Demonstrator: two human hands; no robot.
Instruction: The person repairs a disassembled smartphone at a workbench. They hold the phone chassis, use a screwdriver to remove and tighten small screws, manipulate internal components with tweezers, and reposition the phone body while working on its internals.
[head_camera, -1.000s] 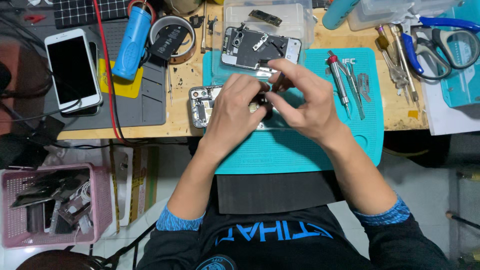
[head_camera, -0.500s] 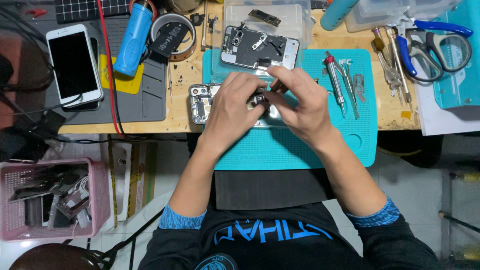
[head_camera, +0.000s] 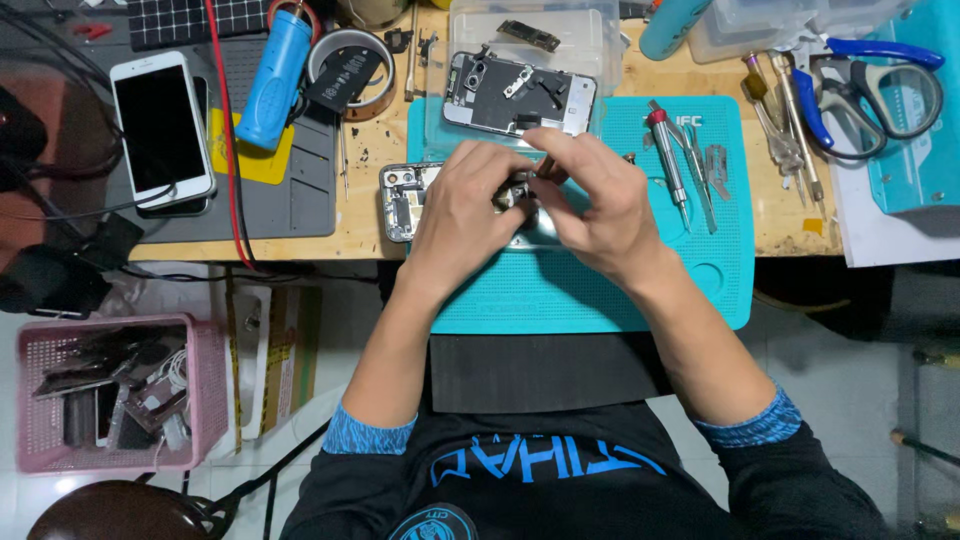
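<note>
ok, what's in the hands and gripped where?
Both hands, left hand and right hand, pinch a small part over the opened phone; exact grip point hidden by fingers.

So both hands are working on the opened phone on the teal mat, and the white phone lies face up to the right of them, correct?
Not quite: the head view shows the white phone to the left of the hands, on the grey mat. The left hand and right hand do work on the opened phone.
</note>
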